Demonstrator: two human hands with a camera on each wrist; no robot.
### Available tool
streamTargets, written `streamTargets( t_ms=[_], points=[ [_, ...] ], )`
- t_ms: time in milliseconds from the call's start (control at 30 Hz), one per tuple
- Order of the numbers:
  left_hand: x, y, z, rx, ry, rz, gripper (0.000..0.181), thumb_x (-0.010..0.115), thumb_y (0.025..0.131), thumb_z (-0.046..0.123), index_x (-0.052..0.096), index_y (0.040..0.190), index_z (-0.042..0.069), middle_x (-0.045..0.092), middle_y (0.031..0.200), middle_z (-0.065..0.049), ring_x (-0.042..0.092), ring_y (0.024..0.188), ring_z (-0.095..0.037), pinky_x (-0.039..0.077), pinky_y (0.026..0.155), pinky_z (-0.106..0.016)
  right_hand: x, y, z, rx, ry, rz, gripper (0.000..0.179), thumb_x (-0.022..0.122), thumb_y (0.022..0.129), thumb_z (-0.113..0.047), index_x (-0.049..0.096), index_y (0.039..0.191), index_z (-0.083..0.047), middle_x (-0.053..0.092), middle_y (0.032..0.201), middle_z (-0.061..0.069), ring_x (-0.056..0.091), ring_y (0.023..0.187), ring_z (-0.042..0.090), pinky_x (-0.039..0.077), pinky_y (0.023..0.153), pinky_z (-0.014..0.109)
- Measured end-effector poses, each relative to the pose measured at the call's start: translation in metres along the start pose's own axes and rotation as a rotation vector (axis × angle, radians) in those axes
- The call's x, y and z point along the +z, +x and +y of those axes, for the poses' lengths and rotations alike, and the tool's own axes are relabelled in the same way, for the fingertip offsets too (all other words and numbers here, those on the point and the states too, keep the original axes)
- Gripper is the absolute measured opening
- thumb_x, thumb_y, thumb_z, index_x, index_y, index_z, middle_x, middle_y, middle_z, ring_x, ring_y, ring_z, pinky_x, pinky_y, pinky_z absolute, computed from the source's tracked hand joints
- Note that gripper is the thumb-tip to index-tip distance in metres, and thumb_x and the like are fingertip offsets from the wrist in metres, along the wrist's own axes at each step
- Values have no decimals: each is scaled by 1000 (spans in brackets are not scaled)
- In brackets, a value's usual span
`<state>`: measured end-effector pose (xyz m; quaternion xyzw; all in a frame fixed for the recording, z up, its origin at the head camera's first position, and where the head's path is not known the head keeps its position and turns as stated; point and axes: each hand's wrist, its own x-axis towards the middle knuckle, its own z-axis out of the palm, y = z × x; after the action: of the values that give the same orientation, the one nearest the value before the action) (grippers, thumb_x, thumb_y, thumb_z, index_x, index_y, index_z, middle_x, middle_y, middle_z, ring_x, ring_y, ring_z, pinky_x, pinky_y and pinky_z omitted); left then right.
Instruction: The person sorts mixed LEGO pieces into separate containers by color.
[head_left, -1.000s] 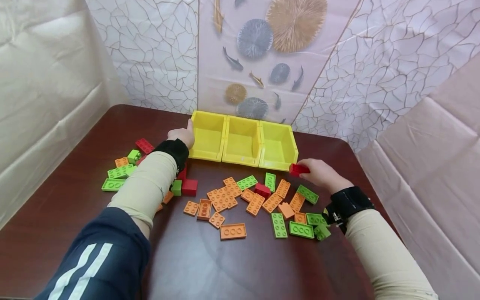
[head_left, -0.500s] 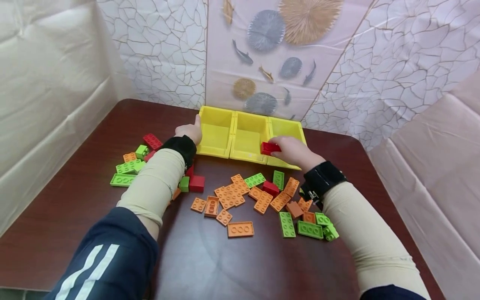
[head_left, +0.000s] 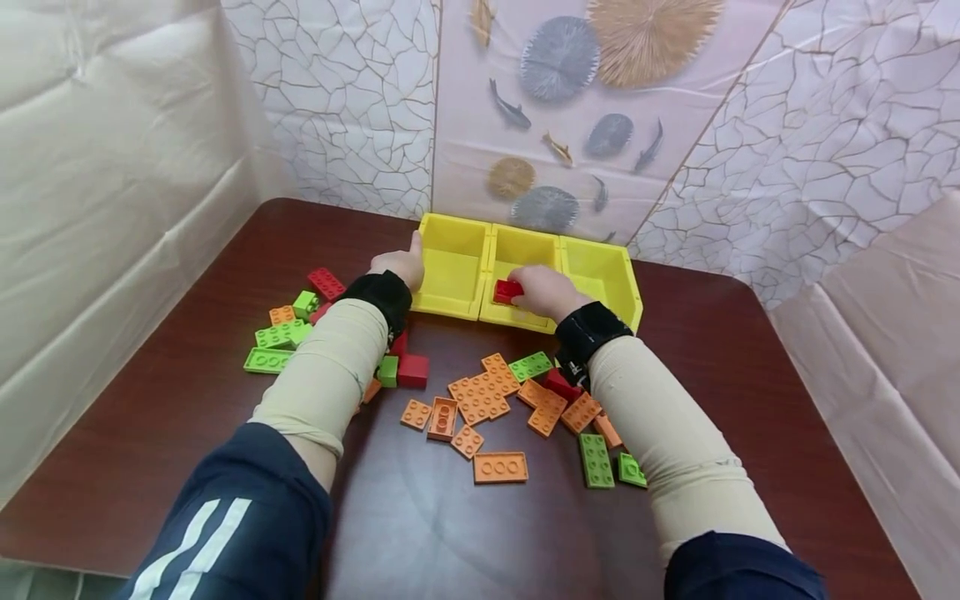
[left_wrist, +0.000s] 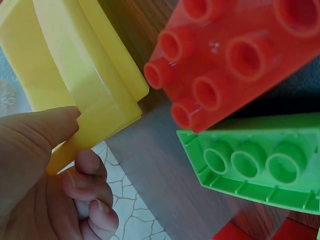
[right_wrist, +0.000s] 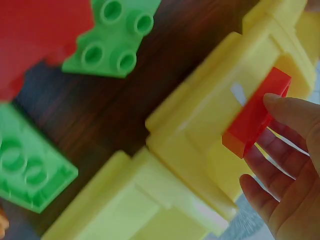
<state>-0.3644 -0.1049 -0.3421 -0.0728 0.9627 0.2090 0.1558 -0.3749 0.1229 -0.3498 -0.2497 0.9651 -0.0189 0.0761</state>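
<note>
In the head view, my left hand [head_left: 400, 265] grips the outer edge of the left yellow bin [head_left: 451, 268]. The left wrist view shows the thumb lying on the yellow rim [left_wrist: 92, 75] and the other fingers curled. Over the middle yellow bin [head_left: 491, 260], my right hand [head_left: 551, 293] pinches a red toy brick [head_left: 507, 292] between thumb and fingers. That brick hangs tilted beside the bin's front lip in the right wrist view. The right yellow bin [head_left: 603, 268] stands just beyond the right hand.
Orange building bricks [head_left: 480, 396] lie scattered in front of the bins, with green ones [head_left: 596, 460] to the right. More bricks, red [head_left: 326, 283] and green [head_left: 268, 360], lie left of the left forearm. A patterned cloth [head_left: 547, 117] hangs behind the table.
My right hand has carried the red brick leftward, from right of the bins to over the middle one. The left hand stays at the left bin. The head view has shifted slightly.
</note>
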Motion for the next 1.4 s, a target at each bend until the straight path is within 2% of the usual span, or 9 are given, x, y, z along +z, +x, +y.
streamTargets(
  t_ms=[33, 167, 400, 567, 867, 933, 1033, 1133, 1400],
  points=[
    [1, -1, 2, -15, -35, 4, 61, 1, 99, 47, 9, 150, 16, 52, 114, -20, 45, 104, -31, 37, 93, -40, 3, 1, 1, 5, -3, -4, 26, 63, 88, -13, 62, 110, -2, 62, 99, 12, 55, 89, 27, 43, 83, 39],
    [6, 1, 7, 15, 10, -14, 60, 0, 99, 46, 6, 151, 15, 53, 111, -18, 47, 102, -29, 35, 94, -38, 11, 2, 6, 25, 32, -19, 31, 63, 87, -12, 60, 115, 1, 62, 104, 15, 55, 93, 28, 41, 87, 39],
    [12, 1, 12, -68, -97, 11, 84, -6, 94, 55, 46, 136, 3, 53, 105, -17, 48, 100, -28, 37, 92, -37, 19, -1, 17, 47, 219, -76, 36, 58, 90, -8, 54, 123, 5, 59, 116, 22, 53, 110, 33, 38, 96, 41],
    [13, 0, 15, -103, -134, -5, 87, -6, 93, 57, 51, 132, 4, 52, 104, -16, 47, 100, -28, 38, 92, -38, 21, -5, 18, 73, 311, -103, 30, 53, 94, -12, 55, 118, 5, 59, 116, 21, 53, 107, 32, 40, 93, 41],
    [15, 3, 15, -92, -113, -29, 86, -6, 95, 54, 52, 129, 2, 50, 93, -14, 47, 97, -28, 37, 92, -37, 27, -11, 14, 61, 262, -89, 29, 48, 97, -15, 57, 118, 2, 60, 111, 18, 53, 100, 30, 39, 90, 41],
    [16, 5, 13, -52, -71, -32, 79, -4, 96, 52, 44, 137, 3, 52, 99, -15, 48, 99, -28, 37, 92, -37, 25, -16, 14, 55, 266, -96, 33, 46, 98, -17, 54, 124, 2, 57, 119, 19, 51, 108, 31, 38, 94, 42],
    [15, 8, 9, 22, -2, -54, 62, 2, 100, 45, 15, 149, 10, 52, 111, -17, 46, 103, -29, 35, 94, -39, 16, -29, 16, 34, 281, -88, 39, 46, 98, -19, 48, 132, 0, 49, 131, 20, 44, 122, 33, 33, 100, 46],
    [9, 9, 4, 79, 61, -65, 55, 7, 102, 39, -10, 149, 17, 50, 115, -18, 45, 104, -30, 34, 95, -40, 6, -47, 20, 15, 303, -66, 41, 48, 98, -21, 47, 133, -1, 47, 134, 19, 41, 125, 34, 32, 101, 48],
    [-5, 5, -2, -17, -30, -58, 61, -2, 98, 47, 2, 150, 16, 48, 100, -17, 45, 104, -30, 36, 94, -39, 7, -89, 39, 2, 312, -53, 41, 50, 97, -19, 48, 133, 0, 49, 131, 20, 43, 123, 35, 35, 98, 50]
  ],
)
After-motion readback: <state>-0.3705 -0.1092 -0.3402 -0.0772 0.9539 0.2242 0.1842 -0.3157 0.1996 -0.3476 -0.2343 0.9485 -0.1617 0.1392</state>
